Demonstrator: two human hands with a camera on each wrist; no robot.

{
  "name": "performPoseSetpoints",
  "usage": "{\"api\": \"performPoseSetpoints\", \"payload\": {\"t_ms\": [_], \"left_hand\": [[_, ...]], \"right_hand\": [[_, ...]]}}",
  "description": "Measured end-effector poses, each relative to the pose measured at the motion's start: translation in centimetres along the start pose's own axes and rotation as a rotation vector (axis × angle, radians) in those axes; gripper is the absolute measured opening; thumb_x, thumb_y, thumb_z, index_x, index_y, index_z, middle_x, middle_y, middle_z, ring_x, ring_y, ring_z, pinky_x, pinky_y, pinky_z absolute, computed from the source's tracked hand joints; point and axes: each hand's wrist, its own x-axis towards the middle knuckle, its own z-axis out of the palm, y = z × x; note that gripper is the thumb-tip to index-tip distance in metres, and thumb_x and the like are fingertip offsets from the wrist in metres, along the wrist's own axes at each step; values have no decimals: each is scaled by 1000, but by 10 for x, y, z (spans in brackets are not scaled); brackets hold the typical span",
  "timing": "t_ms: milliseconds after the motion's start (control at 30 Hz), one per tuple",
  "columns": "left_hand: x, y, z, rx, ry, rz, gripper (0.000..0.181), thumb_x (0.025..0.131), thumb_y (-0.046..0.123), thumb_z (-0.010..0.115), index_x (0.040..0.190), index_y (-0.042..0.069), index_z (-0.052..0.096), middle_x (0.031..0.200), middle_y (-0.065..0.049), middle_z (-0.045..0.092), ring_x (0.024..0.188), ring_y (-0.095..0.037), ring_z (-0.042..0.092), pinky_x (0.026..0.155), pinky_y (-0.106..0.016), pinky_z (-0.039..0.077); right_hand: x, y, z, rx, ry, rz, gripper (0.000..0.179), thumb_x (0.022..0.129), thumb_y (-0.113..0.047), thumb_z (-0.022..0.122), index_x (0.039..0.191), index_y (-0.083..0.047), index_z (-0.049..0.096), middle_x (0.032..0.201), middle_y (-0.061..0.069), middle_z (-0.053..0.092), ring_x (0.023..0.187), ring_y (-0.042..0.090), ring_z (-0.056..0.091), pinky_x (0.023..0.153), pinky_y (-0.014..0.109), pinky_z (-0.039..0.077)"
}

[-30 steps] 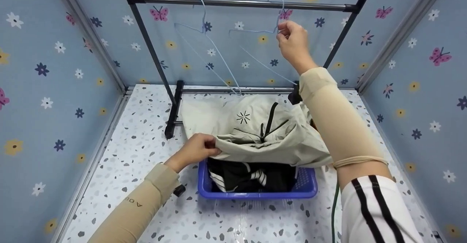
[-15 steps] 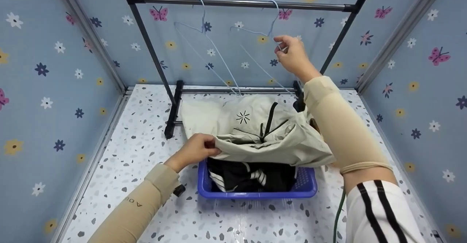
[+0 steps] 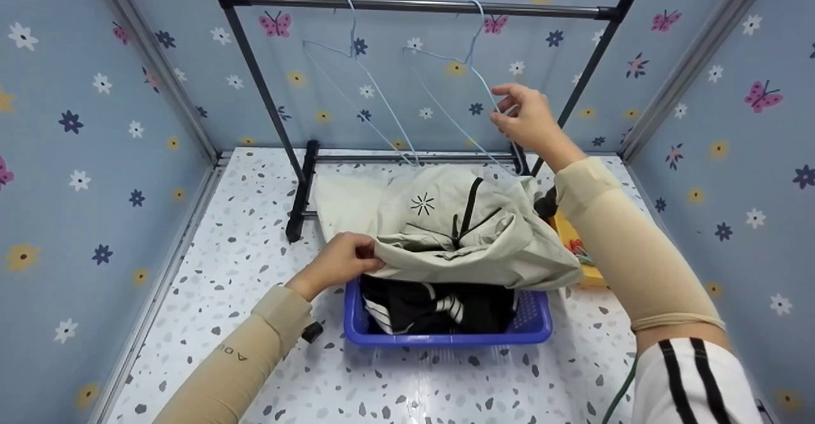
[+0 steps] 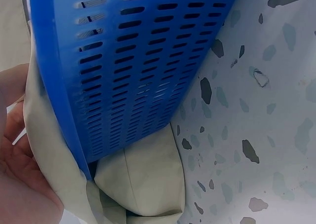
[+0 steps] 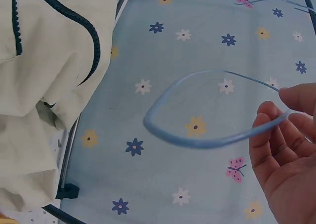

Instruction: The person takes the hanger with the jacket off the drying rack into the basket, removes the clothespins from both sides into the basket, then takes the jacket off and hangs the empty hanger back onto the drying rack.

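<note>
In the head view my left hand (image 3: 340,261) pinches the edge of a pale beige jacket (image 3: 407,220) between thumb and fingers. The jacket lies bunched over the back of a blue-purple plastic basket (image 3: 449,340) and onto the floor. Its zip faces up. The left wrist view shows the cloth held beside the slotted basket wall (image 4: 138,51). My right hand (image 3: 528,118) has thumb and fingers loosely around the sloping wire of a light blue hanger (image 3: 472,48), which hangs by its hook from the rail. That hanger's end (image 5: 197,143) shows in the right wrist view.
A second blue wire hanger (image 3: 353,29) hangs left on the black rack's rail (image 3: 407,4). Black clothes with white stripes (image 3: 439,309) fill the basket. Partly behind my right forearm is a yellow tray (image 3: 592,277) with small coloured items. Flowered walls (image 3: 726,112) enclose three sides.
My right hand has moved down from just below the hanger's hook along its sloping wire. The hanger has shifted slightly left and settled. My left hand and the jacket stay put.
</note>
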Motion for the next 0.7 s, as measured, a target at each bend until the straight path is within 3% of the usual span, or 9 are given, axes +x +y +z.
{"api": "performPoseSetpoints", "payload": {"t_ms": [400, 700], "left_hand": [[0, 2, -1, 13, 5, 6, 7, 90, 12, 83, 88, 9, 78, 76, 6, 67, 70, -9, 55, 68, -26, 46], [-1, 2, 0, 17, 1, -8, 6, 91, 12, 83, 92, 8, 79, 80, 3, 71, 72, -10, 59, 71, -27, 50]], "right_hand": [[-42, 20, 1, -106, -43, 1, 37, 101, -2, 70, 137, 4, 68, 111, 24, 74, 89, 18, 68, 77, 15, 53], [-49, 21, 4, -57, -34, 52, 38, 105, 3, 62, 143, 4, 65, 113, 29, 74, 84, 24, 75, 66, 15, 57]]}}
